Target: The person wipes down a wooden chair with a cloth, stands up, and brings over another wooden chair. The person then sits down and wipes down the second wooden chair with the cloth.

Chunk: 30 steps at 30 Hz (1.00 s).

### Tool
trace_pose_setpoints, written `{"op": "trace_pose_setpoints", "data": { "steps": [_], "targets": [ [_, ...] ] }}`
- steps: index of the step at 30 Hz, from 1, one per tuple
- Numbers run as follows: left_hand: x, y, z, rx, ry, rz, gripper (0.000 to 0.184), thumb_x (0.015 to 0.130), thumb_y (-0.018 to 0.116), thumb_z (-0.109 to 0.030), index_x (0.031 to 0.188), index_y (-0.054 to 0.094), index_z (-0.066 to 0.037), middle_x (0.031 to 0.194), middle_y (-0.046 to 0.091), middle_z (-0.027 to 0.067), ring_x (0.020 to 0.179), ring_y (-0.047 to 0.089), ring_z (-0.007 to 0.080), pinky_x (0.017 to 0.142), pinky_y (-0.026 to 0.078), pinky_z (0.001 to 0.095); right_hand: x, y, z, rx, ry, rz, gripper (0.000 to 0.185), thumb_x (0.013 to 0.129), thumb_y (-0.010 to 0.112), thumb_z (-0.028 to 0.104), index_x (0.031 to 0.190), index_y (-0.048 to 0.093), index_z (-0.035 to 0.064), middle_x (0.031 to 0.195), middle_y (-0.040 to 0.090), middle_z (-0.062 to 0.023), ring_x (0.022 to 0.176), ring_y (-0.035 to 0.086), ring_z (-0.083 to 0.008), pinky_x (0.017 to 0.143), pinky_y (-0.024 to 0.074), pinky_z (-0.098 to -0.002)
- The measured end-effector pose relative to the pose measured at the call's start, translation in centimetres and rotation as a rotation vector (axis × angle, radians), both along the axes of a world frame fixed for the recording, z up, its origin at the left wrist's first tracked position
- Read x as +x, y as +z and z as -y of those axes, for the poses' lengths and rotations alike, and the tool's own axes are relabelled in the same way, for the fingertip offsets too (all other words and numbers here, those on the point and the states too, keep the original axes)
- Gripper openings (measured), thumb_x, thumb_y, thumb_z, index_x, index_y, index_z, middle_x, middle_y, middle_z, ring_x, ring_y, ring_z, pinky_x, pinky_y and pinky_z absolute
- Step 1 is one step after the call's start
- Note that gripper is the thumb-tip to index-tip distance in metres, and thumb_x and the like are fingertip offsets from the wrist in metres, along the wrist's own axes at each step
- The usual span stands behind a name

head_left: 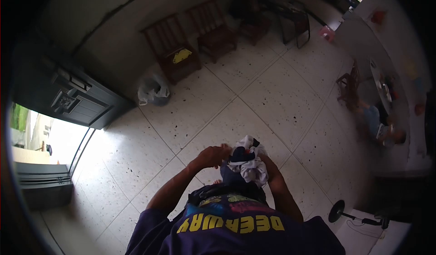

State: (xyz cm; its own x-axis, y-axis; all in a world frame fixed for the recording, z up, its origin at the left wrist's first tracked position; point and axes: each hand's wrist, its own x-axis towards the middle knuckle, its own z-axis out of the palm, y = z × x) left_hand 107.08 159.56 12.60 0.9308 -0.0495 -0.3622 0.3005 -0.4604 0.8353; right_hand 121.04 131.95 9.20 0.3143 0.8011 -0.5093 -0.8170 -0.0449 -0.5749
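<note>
A crumpled bundle of clothes point(252, 166), white and light grey with dark navy parts and a bit of red, is held in front of my waist. My right hand point(269, 164) is closed around its right side, with the fingers mostly hidden by the cloth. At the bundle's left edge is my left hand point(214, 157), its fingers bent toward the navy cloth. Whether those fingers grip the fabric is too dim and small to make out. Below the bundle is my dark purple shirt point(231, 223) with yellow lettering.
Wooden chairs point(175, 50) line the far wall, one with a yellow item point(182, 55) on it. A plastic-bag-lined bin point(154, 90) stands near the open dark door point(77, 96). At right, a person point(379, 123) is by a small table point(380, 82); a black fan point(337, 211) is lower right.
</note>
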Motion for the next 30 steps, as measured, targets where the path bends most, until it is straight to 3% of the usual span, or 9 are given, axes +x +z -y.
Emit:
{"op": "trace_pose_setpoints", "data": {
  "steps": [3,4,7,11,12,17,21,23,30],
  "targets": [
    [-3.2,-5.5,-8.4,-0.437,0.655,-0.303,0.052,0.101,0.054,-0.049,0.113,0.059,0.002,0.08,0.069,0.0159,0.058,0.067,0.0223,0.051,0.053,0.0311,6.8,-4.6,-4.1,0.04,-0.094,-0.112,0.051,0.102,0.051,0.039,0.144,0.05,0.0104,0.132,0.061,-0.0095,0.118,0.061,-0.0237,0.104,0.0488,-0.0387],
    [-5.2,-8.2,-10.9,-0.429,0.812,-0.285,0.059,0.1,0.052,-0.057,0.108,0.061,0.001,0.076,0.068,0.0129,0.059,0.067,0.0208,0.05,0.053,0.0314,9.3,-4.7,-5.5,0.018,-0.1,-0.121,0.05,0.102,0.051,0.04,0.142,0.052,0.0102,0.13,0.062,-0.0099,0.118,0.061,-0.0238,0.104,0.0489,-0.0391],
    [-14.1,-16.5,-16.7,-0.33,1.183,-0.271,0.04,0.097,0.058,-0.041,0.098,0.06,-0.001,0.072,0.067,0.0122,0.055,0.065,0.0209,0.045,0.049,0.0319,15.6,-6.7,-6.8,-0.154,-0.143,-0.084,0.048,0.099,0.056,0.042,0.132,0.062,0.0078,0.115,0.07,-0.0079,0.104,0.067,-0.0245,0.093,0.0545,-0.0377],
    [-23.2,-20.6,-19.4,-0.977,1.679,-0.234,0.034,0.097,0.066,-0.035,0.092,0.057,-0.003,0.076,0.063,0.0138,0.063,0.064,0.0292,0.051,0.054,0.0368,20.8,-5.8,-7.3,-0.556,-0.045,0.423,0.053,0.093,0.064,0.045,0.126,0.065,0.0027,0.113,0.071,-0.0128,0.104,0.068,-0.0283,0.09,0.0545,-0.0402],
    [-22.6,-19.0,-19.4,-0.79,1.79,-0.378,0.033,0.098,0.064,-0.033,0.09,0.056,-0.002,0.073,0.059,0.0141,0.06,0.062,0.0283,0.049,0.053,0.0367,21.2,-7.1,-6.7,-0.699,-0.026,0.565,0.058,0.091,0.067,0.046,0.125,0.064,-0.0006,0.113,0.071,-0.0163,0.105,0.068,-0.0308,0.09,0.054,-0.0413],
    [-22.0,-22.4,-25.1,-0.823,1.6,-0.518,0.031,0.095,0.067,-0.028,0.103,0.057,0.001,0.085,0.068,0.0196,0.063,0.068,0.031,0.053,0.057,0.0375,19.8,-9.0,-4.7,-1.058,0.714,1.153,0.079,0.076,0.076,0.059,0.12,0.063,-0.005,0.115,0.069,-0.0263,0.108,0.067,-0.0402,0.091,0.0537,-0.0437],
    [-11.2,-22.2,-34.3,-0.57,1.357,-0.609,0.032,0.096,0.066,-0.032,0.104,0.057,-0.003,0.084,0.07,0.0172,0.068,0.07,0.0297,0.057,0.058,0.0394,14.2,-9.4,-6.3,-1.215,0.922,0.835,0.088,0.07,0.076,0.065,0.122,0.062,-0.0043,0.114,0.07,-0.0251,0.109,0.068,-0.0394,0.093,0.0535,-0.0443],
    [-5.4,-22.8,-39.6,-0.557,1.228,-0.577,0.031,0.094,0.068,-0.034,0.102,0.062,-0.005,0.085,0.071,0.0167,0.07,0.072,0.0271,0.057,0.059,0.0371,11.5,-18.9,-4.2,-0.965,1.053,0.763,0.09,0.069,0.076,0.065,0.125,0.061,-0.0042,0.117,0.069,-0.0257,0.111,0.068,-0.039,0.095,0.053,-0.044],
    [15.6,-20.2,-52.9,-0.34,0.88,-0.349,0.026,0.094,0.064,-0.029,0.103,0.064,-0.005,0.08,0.071,0.0095,0.064,0.07,0.0187,0.055,0.057,0.0314,11.0,-15.5,-12.5,-0.987,0.847,0.61,0.09,0.069,0.076,0.065,0.126,0.061,-0.0034,0.12,0.069,-0.0256,0.112,0.067,-0.0388,0.095,0.0527,-0.0441]
  ]
}}
